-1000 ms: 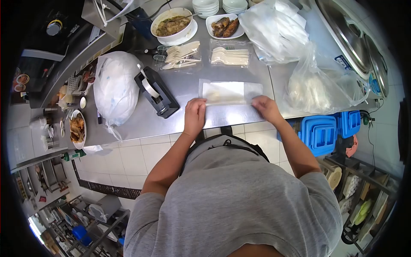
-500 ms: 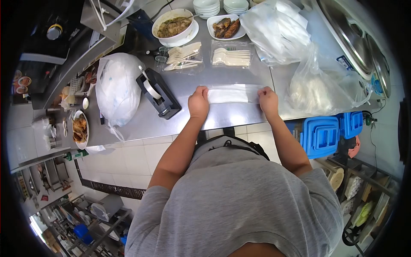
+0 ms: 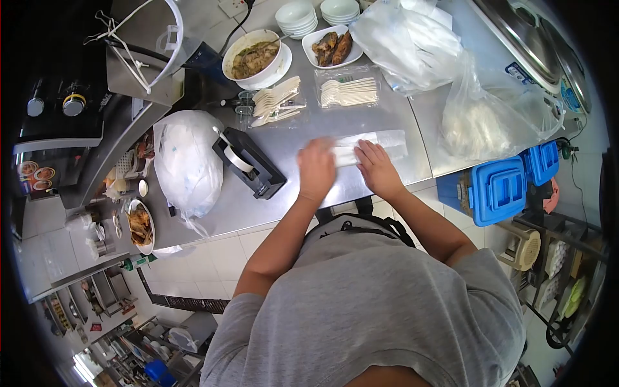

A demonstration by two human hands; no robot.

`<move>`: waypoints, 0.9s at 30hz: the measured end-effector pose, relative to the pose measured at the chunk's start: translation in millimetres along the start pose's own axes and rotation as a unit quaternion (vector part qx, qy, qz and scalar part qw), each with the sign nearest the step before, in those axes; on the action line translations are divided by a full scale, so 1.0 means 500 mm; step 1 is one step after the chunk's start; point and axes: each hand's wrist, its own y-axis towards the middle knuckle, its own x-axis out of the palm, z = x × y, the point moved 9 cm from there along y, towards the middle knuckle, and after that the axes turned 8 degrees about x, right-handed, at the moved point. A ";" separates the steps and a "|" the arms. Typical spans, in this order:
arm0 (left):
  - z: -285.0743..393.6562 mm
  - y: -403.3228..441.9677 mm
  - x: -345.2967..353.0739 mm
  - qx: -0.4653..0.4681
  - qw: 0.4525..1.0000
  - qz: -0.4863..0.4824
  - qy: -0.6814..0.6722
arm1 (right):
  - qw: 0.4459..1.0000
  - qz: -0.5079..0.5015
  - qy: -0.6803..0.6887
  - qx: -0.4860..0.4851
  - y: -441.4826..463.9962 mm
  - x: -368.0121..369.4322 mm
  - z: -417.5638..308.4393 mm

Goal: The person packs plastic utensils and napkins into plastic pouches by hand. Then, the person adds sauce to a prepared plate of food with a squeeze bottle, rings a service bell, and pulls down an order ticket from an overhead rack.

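Probably very light and limp, the flat packet (image 3: pixel 346 155) looks like white sheet material inside clear plastic film, lying on the steel counter (image 3: pixel 380 119) just in front of the person, between the tape dispenser (image 3: pixel 264 177) and the clear bag (image 3: pixel 474 129). It should fold and crease easily rather than break, and the film is likely slippery against the smooth metal, so pressing it down flat or pinching both short ends would steady it best; the loose clear margin at its right end (thin, and perhaps easy to tear) seems a poorer hold. The right hand (image 3: pixel 379 169) lies palm down with fingers extended and slightly apart on the packet's near edge, pressing rather than clasping, as far as can be seen. The left hand (image 3: pixel 317 168) is at the other end, too blurred to tell whether its fingers pinch the film or only rest against it. That hand also covers the packet's left end, and the right fingers mask part of the middle, so neither the folds nor the exact contents can be read. What fills the white bag (image 3: pixel 188 164) is hidden, and the steel lids (image 3: pixel 516 39) run out of view at the top.
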 end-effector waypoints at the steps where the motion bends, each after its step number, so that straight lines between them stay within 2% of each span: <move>1: 0.033 -0.018 0.050 0.095 0.991 -0.096 0.000 | 1.000 -0.004 0.002 0.004 -0.001 0.007 0.005; 2: 0.056 -0.026 0.057 0.121 0.986 -0.107 -0.026 | 1.000 -0.010 0.004 0.008 -0.005 0.009 0.006; 5: 0.012 -0.057 0.094 0.052 0.987 -0.135 -0.066 | 0.998 -0.057 0.005 0.020 -0.008 0.012 0.023; 8: -0.022 -0.075 0.090 0.025 0.986 -0.129 -0.106 | 0.986 -0.047 -0.078 0.138 -0.030 -0.031 0.088; 12: -0.031 -0.084 0.087 0.026 0.983 -0.138 -0.119 | 0.972 -0.123 -0.097 0.173 -0.016 -0.038 0.092; 13: -0.035 -0.083 0.088 0.029 0.983 -0.132 -0.122 | 0.972 -0.084 -0.108 0.193 0.002 -0.057 0.076; 15: -0.037 -0.087 0.079 0.027 0.984 -0.119 -0.129 | 0.985 0.008 0.063 0.161 0.065 -0.086 -0.001; 17: -0.039 -0.093 0.077 0.028 0.984 -0.108 -0.141 | 0.965 0.070 0.224 0.117 0.109 -0.098 -0.120; 18: -0.043 -0.098 0.085 0.022 0.982 -0.111 -0.151 | 0.923 -0.023 0.344 0.168 0.125 -0.040 -0.161; 19: -0.045 -0.097 0.084 0.035 0.984 -0.089 -0.148 | 0.809 -0.158 0.511 0.245 0.127 0.038 -0.214; 21: -0.048 -0.099 0.086 0.060 0.987 -0.047 -0.144 | 0.901 -0.107 0.245 0.342 0.114 0.153 -0.240; 22: -0.048 -0.102 0.088 0.072 0.987 -0.026 -0.141 | 0.859 -0.200 0.307 0.357 0.120 0.178 -0.274; 24: -0.046 -0.112 0.090 0.093 0.986 0.018 -0.135 | 0.738 -0.379 0.412 0.377 0.130 0.190 -0.361; 25: -0.048 -0.117 0.101 0.090 0.987 0.013 -0.134 | 0.727 -0.392 0.428 0.366 0.133 0.221 -0.361; 27: -0.051 -0.118 0.112 0.085 0.988 0.004 -0.131 | 0.750 -0.379 0.426 0.334 0.136 0.228 -0.362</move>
